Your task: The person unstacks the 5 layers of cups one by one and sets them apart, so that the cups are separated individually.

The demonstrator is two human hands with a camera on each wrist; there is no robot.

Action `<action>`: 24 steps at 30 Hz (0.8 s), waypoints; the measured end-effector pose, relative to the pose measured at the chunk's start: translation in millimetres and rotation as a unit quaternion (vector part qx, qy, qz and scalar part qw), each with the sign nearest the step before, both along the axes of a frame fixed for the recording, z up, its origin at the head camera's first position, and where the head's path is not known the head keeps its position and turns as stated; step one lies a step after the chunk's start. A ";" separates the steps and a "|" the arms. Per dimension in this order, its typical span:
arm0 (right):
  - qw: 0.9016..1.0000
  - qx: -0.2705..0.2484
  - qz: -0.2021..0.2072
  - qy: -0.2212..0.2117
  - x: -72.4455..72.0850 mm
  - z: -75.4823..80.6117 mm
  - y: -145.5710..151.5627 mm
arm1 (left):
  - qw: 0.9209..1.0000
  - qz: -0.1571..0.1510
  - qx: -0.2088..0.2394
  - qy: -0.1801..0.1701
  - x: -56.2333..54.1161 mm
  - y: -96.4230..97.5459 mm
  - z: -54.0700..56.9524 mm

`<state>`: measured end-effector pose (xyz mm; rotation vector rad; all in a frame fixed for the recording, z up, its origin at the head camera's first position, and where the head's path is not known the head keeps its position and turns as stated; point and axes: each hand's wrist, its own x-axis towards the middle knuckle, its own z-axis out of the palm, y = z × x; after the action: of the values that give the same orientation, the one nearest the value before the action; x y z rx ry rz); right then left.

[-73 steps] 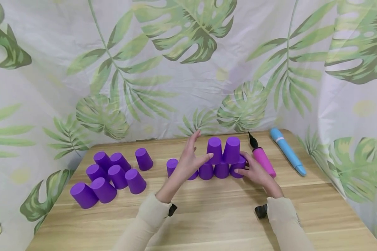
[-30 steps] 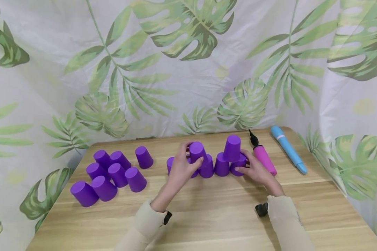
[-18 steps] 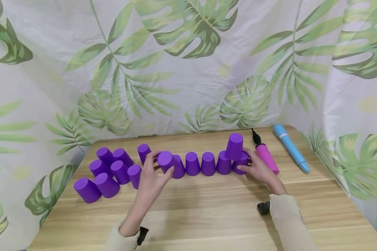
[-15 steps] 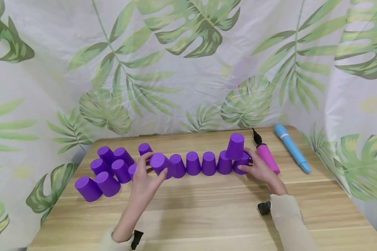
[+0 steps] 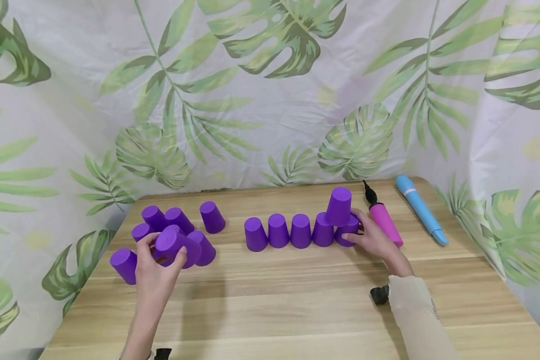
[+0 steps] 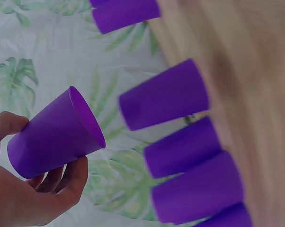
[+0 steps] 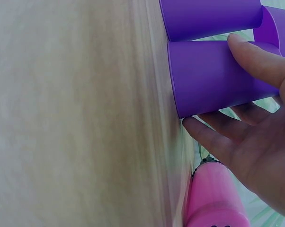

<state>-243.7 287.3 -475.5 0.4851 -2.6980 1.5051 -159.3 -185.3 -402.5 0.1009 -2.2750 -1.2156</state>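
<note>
My left hand (image 5: 155, 280) grips an upside-down purple cup (image 5: 174, 245), held tilted above a cluster of similar cups at the left. In the left wrist view, thumb and fingers pinch the cup (image 6: 52, 137) near its base, its rim clear of the table. My right hand (image 5: 373, 241) holds the end cup (image 5: 345, 232) of a row of upturned purple cups, thumb in front and fingers on the far side. Another purple cup (image 5: 339, 206) rests on top, bridging the row's two right-hand cups. In the right wrist view, the gripped cup (image 7: 204, 78) stands rim-down on the wood.
Several purple cups stand rim-down at the left, one cup (image 5: 212, 218) a little apart. A pink hand pump (image 5: 385, 224) with a black nozzle lies right of the row, and a blue pump-like tube (image 5: 420, 209) beyond it. The wooden table (image 5: 297, 305) meets a leaf-print curtain (image 5: 274, 115) behind.
My left hand has taken one upper cup off the row and carried it left to the cluster. The right hand has stayed at the end cup.
</note>
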 end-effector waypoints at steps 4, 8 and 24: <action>1.000 0.003 0.000 0.002 0.0 -1.8 -1.0 | 0.999 0.029 -0.004 -0.032 -4.8 -14.5 -16.6; 1.000 -0.002 0.002 -0.007 0.6 -3.0 -2.3 | 0.997 0.051 0.001 -0.060 -6.2 -25.0 -25.2; 1.000 0.002 -0.006 -0.004 -0.4 1.0 -0.2 | 0.988 -0.001 -0.045 -0.151 -23.7 -41.1 -43.8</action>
<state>-244.2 287.1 -474.5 0.4635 -2.7046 1.5030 -183.0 -226.4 -446.3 0.2661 -2.5862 -1.1608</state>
